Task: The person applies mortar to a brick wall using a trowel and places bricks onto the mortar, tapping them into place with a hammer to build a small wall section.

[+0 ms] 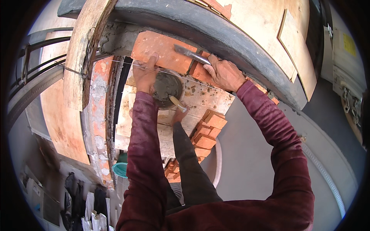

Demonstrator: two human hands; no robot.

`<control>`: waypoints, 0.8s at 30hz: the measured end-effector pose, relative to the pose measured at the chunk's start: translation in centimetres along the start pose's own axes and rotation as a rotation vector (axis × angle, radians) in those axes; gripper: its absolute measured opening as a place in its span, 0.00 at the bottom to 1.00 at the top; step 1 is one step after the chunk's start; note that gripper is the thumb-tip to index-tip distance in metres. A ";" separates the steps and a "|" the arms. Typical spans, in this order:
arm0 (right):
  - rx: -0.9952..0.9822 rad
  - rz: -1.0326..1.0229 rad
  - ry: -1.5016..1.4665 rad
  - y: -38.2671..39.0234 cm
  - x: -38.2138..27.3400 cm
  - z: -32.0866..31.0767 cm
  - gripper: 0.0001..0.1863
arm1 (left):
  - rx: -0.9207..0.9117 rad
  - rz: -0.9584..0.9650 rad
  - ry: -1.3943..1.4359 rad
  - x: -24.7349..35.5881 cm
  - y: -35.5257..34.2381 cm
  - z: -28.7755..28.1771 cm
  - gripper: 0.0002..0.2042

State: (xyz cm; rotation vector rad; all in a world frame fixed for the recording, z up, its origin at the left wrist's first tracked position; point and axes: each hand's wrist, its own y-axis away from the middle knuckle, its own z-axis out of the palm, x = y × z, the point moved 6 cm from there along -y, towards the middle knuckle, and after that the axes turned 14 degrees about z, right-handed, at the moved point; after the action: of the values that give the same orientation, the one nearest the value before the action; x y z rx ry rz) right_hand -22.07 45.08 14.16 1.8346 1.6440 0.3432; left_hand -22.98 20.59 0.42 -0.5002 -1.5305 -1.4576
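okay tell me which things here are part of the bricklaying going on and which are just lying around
In use:
left hand steadying the brick
right hand holding the trowel
mortar pan
string line

Lying about:
stacked bricks
teal bucket
plywood sheet
white hose

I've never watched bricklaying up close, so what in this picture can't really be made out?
- Head view: trowel handle, hidden inside the right hand.
- Left hand palm, pressed against the brick.
- Mortar pan near rim, behind the left forearm.
- Objects at lower left, too small and bent by the lens.
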 end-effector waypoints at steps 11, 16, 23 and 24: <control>-0.018 -0.075 0.055 1.3 -1.5 -0.5 0.17 | -0.001 0.031 -0.001 0.8 0.5 -0.1 0.23; 0.177 -0.156 0.076 -0.5 -1.9 0.4 0.18 | 0.007 0.010 -0.057 0.2 -0.1 -0.4 0.21; 0.215 -0.135 0.010 -0.9 -2.8 0.1 0.17 | 0.020 0.037 0.008 0.5 0.1 -0.2 0.20; 0.189 -0.113 0.044 -1.6 -2.7 0.4 0.17 | 0.013 0.042 0.004 0.7 0.0 -0.2 0.20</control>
State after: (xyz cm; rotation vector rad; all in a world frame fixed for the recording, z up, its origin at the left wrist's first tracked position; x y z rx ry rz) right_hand -23.56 42.42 13.50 1.8709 1.8560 0.1858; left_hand -23.22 20.16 0.98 -0.5184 -1.5167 -1.4151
